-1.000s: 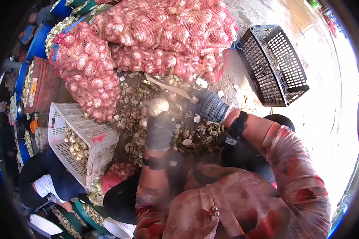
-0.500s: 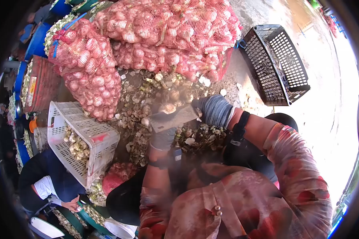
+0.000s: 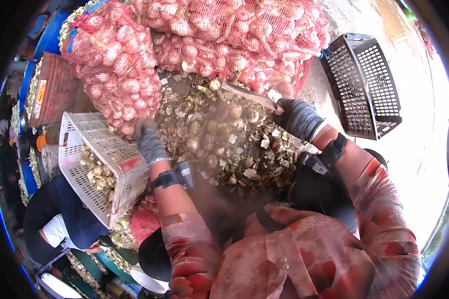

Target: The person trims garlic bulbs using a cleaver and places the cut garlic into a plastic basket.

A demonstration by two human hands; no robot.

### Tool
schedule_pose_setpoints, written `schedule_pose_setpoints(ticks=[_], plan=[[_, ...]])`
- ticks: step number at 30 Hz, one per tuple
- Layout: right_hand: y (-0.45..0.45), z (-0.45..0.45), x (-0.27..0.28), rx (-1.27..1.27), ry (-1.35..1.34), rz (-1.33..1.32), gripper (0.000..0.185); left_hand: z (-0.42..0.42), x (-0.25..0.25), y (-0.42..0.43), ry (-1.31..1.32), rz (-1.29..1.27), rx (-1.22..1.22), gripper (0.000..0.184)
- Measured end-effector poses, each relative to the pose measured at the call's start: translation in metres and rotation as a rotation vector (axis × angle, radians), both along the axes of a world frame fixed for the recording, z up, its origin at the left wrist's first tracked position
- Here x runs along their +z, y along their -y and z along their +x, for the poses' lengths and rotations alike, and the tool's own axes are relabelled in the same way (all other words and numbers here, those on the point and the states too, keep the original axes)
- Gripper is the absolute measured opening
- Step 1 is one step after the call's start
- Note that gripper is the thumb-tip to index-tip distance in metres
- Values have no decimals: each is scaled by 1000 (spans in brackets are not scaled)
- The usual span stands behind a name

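My right hand (image 3: 300, 120), in a grey-blue striped glove, is closed around a broad-bladed knife (image 3: 249, 96). The blade points left over the far side of a pile of garlic bulbs and loose skins (image 3: 212, 132). At the left, my gloved left hand (image 3: 150, 142) is between a red mesh sack of garlic (image 3: 117, 70) and the rim of a white plastic crate (image 3: 129, 167). Its fingers are blurred, and anything in them is hidden. Trimmed garlic bulbs (image 3: 99, 175) lie inside the tilted crate.
Large red mesh garlic sacks (image 3: 234, 30) lie across the back. A black slatted crate (image 3: 361, 84) stands on the right. At lower left, another person (image 3: 65, 214) sits beside green tubs (image 3: 114, 266) of garlic. A red crate (image 3: 55, 94) stands at far left.
My left hand has moved left from beneath the blade to the white crate's edge. My right hand has shifted right and farther away, still gripping the knife. The view has shifted slightly.
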State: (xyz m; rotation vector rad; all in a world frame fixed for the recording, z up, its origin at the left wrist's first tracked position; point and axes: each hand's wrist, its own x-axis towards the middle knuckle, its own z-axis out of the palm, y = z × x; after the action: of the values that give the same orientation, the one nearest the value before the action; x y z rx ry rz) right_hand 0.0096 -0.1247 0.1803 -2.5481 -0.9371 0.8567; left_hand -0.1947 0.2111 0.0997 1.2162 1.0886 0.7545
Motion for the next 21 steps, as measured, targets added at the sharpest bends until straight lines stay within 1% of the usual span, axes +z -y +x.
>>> schedule_pose_setpoints(ticks=[1,2,3,4,6,7,8,10,11,12,13,14,15,16,18,19,20,21], plan=[[-2,-2,4,-7,11,-3,41,7,-45,0,1,-7,1,42],[-4,-4,8,-16,20,-8,40,9,-99,1,-237,185,-339,47],[-5,-5,10,-21,12,13,37,12,-130,4,-474,377,-685,51],[-4,-5,7,-28,9,3,37,17,-133,13,-472,367,-694,51],[-2,-3,2,-13,-26,3,36,27,-123,30,-1103,608,-992,62],[-9,-1,15,7,-94,-50,35,35,-109,27,-1079,563,-1108,71],[-7,-2,9,-8,-66,-64,33,45,-101,25,-1077,555,-1118,71],[-14,-1,13,17,-86,-116,32,55,-87,20,-1361,505,-1347,69],[-16,-1,13,19,-92,-112,32,57,-78,26,-1481,674,-1384,68],[-17,-1,14,15,-132,-125,32,51,-81,25,-1491,677,-1381,68],[-17,-1,15,9,-171,-137,32,39,-91,22,-1459,596,-1369,72],[-15,-2,9,6,-175,-129,32,28,-91,22,-1425,516,-1358,76],[-13,-2,-2,60,-176,-105,32,14,-89,22,-1396,564,-1327,70],[-9,-3,-6,114,-174,-83,32,3,-89,18,-1395,572,-1327,70],[-6,-9,-4,79,-184,-92,31,-21,-93,9,-1260,138,-1187,55],[-3,-15,-9,106,-152,-56,29,-27,-84,12,-1263,145,-1182,55],[-1,-20,-11,131,-118,-20,28,-30,-71,17,-1093,101,-1066,47],[0,-24,-10,219,-86,-7,25,-31,-58,21,-921,61,-950,39]])
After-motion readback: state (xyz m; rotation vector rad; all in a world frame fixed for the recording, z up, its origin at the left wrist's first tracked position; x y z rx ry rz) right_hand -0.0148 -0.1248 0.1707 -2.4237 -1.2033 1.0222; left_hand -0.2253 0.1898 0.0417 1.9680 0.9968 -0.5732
